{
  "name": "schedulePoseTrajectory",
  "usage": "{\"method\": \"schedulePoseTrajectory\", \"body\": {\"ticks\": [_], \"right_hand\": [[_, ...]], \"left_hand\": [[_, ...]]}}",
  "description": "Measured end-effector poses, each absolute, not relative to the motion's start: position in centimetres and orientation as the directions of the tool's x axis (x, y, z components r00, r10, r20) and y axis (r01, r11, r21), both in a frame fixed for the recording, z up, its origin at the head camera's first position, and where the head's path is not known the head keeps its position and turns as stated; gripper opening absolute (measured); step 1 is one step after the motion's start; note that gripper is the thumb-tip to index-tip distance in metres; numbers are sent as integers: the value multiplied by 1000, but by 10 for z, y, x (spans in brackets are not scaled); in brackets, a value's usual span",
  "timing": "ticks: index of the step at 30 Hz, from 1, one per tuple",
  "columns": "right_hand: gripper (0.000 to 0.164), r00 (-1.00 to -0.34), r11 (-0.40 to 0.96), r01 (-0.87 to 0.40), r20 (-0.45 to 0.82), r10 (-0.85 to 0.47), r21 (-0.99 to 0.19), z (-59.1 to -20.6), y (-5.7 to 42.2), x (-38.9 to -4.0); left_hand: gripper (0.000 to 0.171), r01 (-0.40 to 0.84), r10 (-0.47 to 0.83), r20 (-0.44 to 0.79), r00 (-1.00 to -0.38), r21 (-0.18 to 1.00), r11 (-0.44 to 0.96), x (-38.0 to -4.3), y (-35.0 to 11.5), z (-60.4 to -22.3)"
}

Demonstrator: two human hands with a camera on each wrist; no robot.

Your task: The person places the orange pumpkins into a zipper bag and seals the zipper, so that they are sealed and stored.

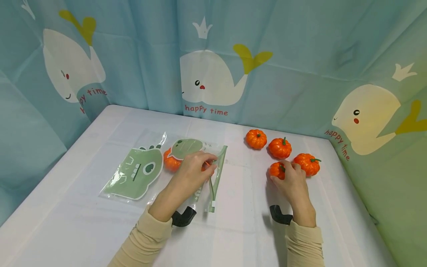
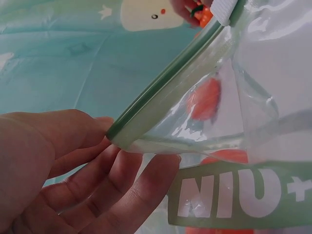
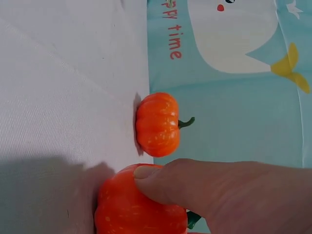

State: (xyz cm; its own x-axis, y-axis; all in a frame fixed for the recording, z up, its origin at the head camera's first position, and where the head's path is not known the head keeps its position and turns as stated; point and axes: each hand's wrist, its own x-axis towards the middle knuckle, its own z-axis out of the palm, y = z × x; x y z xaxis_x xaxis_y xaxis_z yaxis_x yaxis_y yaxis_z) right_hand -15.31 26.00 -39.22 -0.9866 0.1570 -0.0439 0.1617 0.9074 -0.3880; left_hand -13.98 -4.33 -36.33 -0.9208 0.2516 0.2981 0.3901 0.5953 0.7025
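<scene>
My left hand (image 1: 191,167) pinches the green zip edge (image 2: 146,100) of a clear zip bag (image 1: 138,174) printed with a green one-eyed monster. The bag's mouth stands partly apart, and its white slider (image 1: 213,204) sits at the near end of the strip. Inside the bag an orange toy pumpkin (image 1: 171,163) shows, partly behind a green print. My right hand (image 1: 293,181) grips a small orange pumpkin (image 1: 277,170) at the table; in the right wrist view the thumb (image 3: 161,183) presses on this pumpkin's side, and the other fingers are hidden.
Beyond the right hand stand a pumpkin (image 1: 256,139) at the back, a second pumpkin (image 1: 280,148) and a larger pumpkin (image 1: 307,164) just right of the hand. The white-covered table (image 1: 240,230) meets a blue whale-print curtain (image 1: 293,92) at the back and sides.
</scene>
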Motion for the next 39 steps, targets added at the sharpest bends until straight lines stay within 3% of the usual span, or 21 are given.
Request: {"method": "schedulePoseTrajectory", "body": {"ticks": [31,39], "right_hand": [[56,-995,898,90,-9,96,-432,-391,254,-156],[51,-998,871,-26,57,2,-490,-389,250,-153]], "left_hand": [[17,394,246,308,-919,702,593,-139,-44,-363],[18,396,247,310,-918,699,596,-139,-44,-364]]}}
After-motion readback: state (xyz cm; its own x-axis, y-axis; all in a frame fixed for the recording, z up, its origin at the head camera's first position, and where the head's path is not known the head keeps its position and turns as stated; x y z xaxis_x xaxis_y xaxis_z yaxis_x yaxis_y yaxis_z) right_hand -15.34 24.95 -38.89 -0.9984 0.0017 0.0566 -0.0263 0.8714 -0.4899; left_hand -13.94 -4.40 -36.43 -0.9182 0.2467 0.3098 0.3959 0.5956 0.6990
